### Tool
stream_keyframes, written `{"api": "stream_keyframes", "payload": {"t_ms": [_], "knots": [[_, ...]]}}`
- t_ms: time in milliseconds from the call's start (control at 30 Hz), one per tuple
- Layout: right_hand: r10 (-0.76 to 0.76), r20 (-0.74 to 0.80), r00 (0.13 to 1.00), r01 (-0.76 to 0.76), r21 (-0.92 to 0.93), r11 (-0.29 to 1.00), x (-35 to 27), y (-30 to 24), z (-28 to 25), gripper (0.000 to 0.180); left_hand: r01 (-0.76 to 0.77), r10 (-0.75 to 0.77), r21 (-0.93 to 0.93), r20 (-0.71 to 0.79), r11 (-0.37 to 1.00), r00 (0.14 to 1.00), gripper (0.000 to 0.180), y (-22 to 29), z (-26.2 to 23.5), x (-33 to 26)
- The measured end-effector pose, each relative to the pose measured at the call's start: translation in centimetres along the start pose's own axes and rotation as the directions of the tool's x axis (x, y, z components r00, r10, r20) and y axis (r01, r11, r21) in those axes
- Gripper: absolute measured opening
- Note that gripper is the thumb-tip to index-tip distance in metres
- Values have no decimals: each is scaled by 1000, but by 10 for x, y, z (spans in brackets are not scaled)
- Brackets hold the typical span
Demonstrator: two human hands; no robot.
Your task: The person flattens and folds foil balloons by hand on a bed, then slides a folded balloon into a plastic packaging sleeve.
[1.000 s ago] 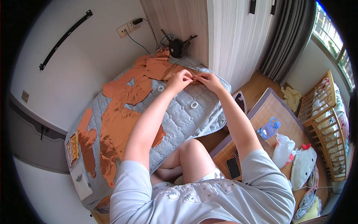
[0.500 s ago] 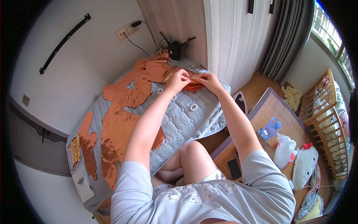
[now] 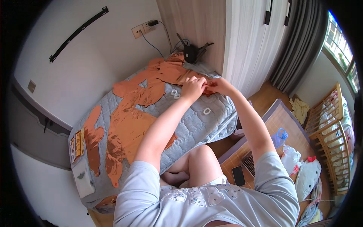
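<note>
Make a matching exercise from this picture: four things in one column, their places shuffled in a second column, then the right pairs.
Things:
1. orange fabric piece
2. dark phone
3. clear plastic bottle
4. wall socket

Places:
a. on the floor mat beside the person's right thigh
b. pinched between the left hand and the right hand
c. on the wall above the quilted grey mat
d. near the wooden crib, on the floor

Pairs: 1-b, 2-a, 3-d, 4-c

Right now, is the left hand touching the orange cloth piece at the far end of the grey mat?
Touching. The head view shows the left hand closed on the edge of the orange cloth piece, with the right hand pinching the same edge beside it.
</note>
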State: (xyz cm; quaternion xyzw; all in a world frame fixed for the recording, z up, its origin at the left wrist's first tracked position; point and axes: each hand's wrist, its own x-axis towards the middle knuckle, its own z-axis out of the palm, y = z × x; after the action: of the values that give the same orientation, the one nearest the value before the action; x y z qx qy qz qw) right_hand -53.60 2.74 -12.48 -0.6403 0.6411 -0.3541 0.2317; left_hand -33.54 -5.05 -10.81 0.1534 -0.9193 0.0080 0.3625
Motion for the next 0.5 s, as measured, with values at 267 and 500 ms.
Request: {"api": "stream_keyframes", "payload": {"t_ms": [267,500], "knots": [[-70,74,995,88,-276,957,23,-18,-13,29,20,-14,73,-74,997,997,9,-7,0,0],[-174,-94,980,130,-357,925,51,-34,-21,27,7,-42,230,149,973,988,35,-13,5,-11]]}}
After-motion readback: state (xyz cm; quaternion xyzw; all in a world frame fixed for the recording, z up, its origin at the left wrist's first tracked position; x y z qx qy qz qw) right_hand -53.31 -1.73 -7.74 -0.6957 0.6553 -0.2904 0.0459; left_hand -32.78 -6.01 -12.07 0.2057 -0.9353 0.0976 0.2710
